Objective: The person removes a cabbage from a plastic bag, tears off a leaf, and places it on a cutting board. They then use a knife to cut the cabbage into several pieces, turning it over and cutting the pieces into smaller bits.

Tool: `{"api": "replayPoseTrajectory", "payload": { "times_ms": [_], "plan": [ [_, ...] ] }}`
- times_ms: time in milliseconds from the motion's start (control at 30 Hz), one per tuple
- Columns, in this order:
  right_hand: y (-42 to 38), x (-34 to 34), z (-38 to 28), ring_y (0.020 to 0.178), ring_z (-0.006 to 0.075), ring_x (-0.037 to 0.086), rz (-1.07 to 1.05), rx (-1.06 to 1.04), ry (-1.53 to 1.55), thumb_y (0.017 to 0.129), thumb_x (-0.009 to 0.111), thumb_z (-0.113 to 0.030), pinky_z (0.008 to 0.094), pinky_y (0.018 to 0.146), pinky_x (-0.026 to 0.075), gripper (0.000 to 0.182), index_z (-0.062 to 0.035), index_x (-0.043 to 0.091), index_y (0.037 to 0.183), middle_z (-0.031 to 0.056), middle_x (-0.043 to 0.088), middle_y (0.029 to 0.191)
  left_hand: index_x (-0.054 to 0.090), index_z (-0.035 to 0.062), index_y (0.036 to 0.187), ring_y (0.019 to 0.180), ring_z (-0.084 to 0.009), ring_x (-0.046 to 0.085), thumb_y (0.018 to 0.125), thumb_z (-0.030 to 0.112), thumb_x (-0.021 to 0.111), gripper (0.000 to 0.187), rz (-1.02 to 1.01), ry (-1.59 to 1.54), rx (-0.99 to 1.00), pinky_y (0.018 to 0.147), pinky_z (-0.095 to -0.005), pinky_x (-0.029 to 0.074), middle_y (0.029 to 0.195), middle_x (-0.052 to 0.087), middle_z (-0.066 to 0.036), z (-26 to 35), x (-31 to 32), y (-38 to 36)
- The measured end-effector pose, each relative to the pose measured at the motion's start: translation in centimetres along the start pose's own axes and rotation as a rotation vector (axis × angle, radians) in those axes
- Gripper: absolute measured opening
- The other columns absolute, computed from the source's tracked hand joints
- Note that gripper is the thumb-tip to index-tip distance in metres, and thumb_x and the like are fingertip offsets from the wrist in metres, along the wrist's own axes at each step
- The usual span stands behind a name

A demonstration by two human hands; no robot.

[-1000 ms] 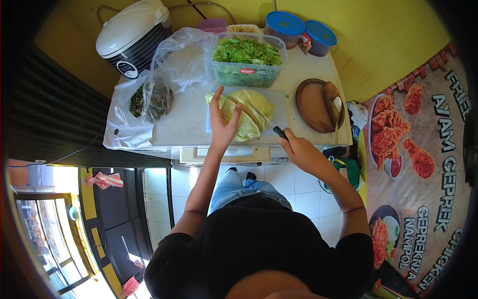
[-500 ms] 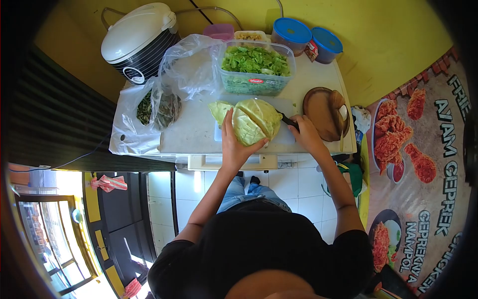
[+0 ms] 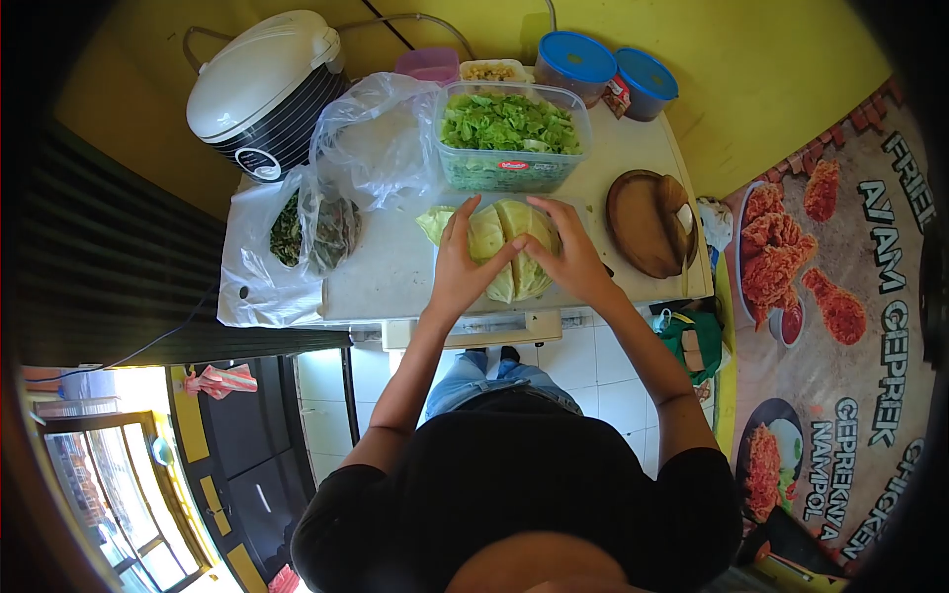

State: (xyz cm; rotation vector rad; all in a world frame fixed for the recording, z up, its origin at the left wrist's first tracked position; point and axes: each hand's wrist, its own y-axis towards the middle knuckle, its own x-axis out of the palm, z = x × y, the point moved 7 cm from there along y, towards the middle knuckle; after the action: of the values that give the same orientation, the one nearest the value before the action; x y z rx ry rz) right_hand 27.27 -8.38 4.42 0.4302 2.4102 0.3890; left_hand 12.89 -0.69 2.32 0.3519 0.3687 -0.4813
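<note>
A pale green cabbage [image 3: 528,281] lies on a white board at the front middle of the table, with a deep cut down its middle. My left hand [image 3: 463,265] grips its left part, fingers over the far side and thumb near the cut. Holding the right part is my right hand [image 3: 575,259], its thumb close to the left thumb. A small dark piece, seemingly the knife's handle [image 3: 608,270], shows beside my right wrist; the rest is hidden. Behind the cabbage stands a clear plastic container [image 3: 514,170] of chopped green leaves.
A round wooden mortar [image 3: 633,232] with a pestle is at the right. Plastic bags [image 3: 262,296], one around dark leaves, lie at the left. A rice cooker [image 3: 262,94] stands behind them. Two blue-lidded tubs [image 3: 576,59] are at the back.
My right hand has let go of the knife and moved left onto the cabbage. My left hand stays on it, and the cut now faces more upward between both hands.
</note>
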Motion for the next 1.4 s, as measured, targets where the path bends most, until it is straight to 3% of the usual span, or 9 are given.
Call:
{"api": "replayPoseTrajectory", "payload": {
  "times_ms": [133,233,333,500,633,733,1033,1233,1400],
  "plan": [
    [0.0,1.6,1.3,0.115,0.033,0.051,-0.011,0.136,0.153,0.085,0.068,-0.031,0.0389,0.098,0.04,0.057,-0.0029,0.046,0.129,0.0207,0.051,0.124,0.038,-0.003,0.135,0.117,-0.0384,0.049,0.073,0.036,0.079,0.084,0.029,-0.104,-0.053,0.097,-0.0433,0.041,0.13,0.046,-0.026,-0.4,-0.2,-0.1],
    [-0.3,2.4,2.4,0.116,0.0315,0.051,-0.016,0.177,0.223,0.083,0.071,-0.033,0.0381,0.098,0.04,0.062,-0.0029,0.044,0.13,0.0203,0.051,0.124,0.038,-0.001,0.137,0.119,-0.0299,0.051,0.074,0.031,0.079,0.082,-0.018,-0.009,0.008,0.098,-0.0373,0.041,0.131,0.048,-0.022,-0.2,-0.6,-0.1],
    [-0.1,2.6,2.1,0.115,0.0302,0.051,-0.039,0.278,0.243,0.082,0.072,-0.03,0.0376,0.097,0.04,0.063,-0.0029,0.043,0.131,0.0192,0.051,0.123,0.034,-0.0027,0.137,0.12,-0.0387,0.047,0.068,0.037,0.083,0.094,-0.132,-0.036,0.031,0.099,-0.0427,0.04,0.131,0.045,-0.026,-0.2,-0.4,0.1],
    [0.0,2.6,2.2,0.113,0.0291,0.053,-0.038,0.223,0.272,0.081,0.072,-0.024,0.0373,0.097,0.041,0.061,-0.0035,0.043,0.13,0.0174,0.052,0.122,0.035,-0.0013,0.139,0.12,-0.0257,0.05,0.068,0.025,0.084,0.09,-0.193,-0.131,0.016,0.1,-0.0359,0.04,0.132,0.048,-0.018,-0.9,0.0,0.1],
    [0.1,2.5,2.2,0.112,0.0279,0.054,0.018,0.127,0.281,0.077,0.072,-0.016,0.0362,0.097,0.041,0.059,-0.0049,0.046,0.129,0.0152,0.053,0.121,0.039,-0.0017,0.136,0.115,-0.0248,0.053,0.065,0.018,0.081,0.084,-0.155,-0.112,0.057,0.098,-0.0356,0.042,0.127,0.052,-0.017,-0.4,0.3,0.0],
    [-0.1,2.6,2.4,0.111,0.0261,0.054,0.062,0.088,0.345,0.073,0.07,-0.01,0.0351,0.096,0.042,0.057,-0.0054,0.049,0.126,0.014,0.055,0.119,0.043,-0.0017,0.131,0.108,-0.0221,0.056,0.062,0.011,0.076,0.078,0.029,0.005,0.176,0.094,-0.034,0.044,0.117,0.056,-0.016,0.1,0.1,-0.6],
    [-0.3,2.8,2.7,0.116,0.0222,0.051,0.073,0.091,0.4,0.074,0.065,-0.008,0.0336,0.101,0.038,0.057,-0.001,0.048,0.128,0.0135,0.052,0.125,0.045,-0.0009,0.129,0.103,-0.0193,0.056,0.059,0.008,0.072,0.076,-0.008,-0.192,0.09,0.091,-0.0312,0.045,0.113,0.056,-0.013,-1.3,0.2,-0.5],
    [0.2,2.8,2.7,0.113,0.0233,0.052,0.029,0.142,0.298,0.072,0.066,-0.009,0.0333,0.099,0.039,0.056,-0.0052,0.047,0.124,0.0144,0.054,0.119,0.034,-0.0007,0.139,0.112,-0.0228,0.054,0.058,0.016,0.082,0.095,-0.054,-0.18,0.04,0.095,-0.0342,0.044,0.123,0.053,-0.017,-1.2,-0.3,0.1],
    [2.6,2.2,1.9,0.097,0.0299,0.06,-0.167,0.328,0.234,0.067,0.072,-0.017,0.036,0.087,0.047,0.058,-0.0079,0.044,0.118,0.0163,0.059,0.107,0.026,-0.0038,0.141,0.114,-0.032,0.055,0.056,0.025,0.084,0.107,-0.303,-0.086,-0.305,0.094,-0.0389,0.045,0.126,0.051,-0.025,-1.0,0.1,1.1]
  ]
}}
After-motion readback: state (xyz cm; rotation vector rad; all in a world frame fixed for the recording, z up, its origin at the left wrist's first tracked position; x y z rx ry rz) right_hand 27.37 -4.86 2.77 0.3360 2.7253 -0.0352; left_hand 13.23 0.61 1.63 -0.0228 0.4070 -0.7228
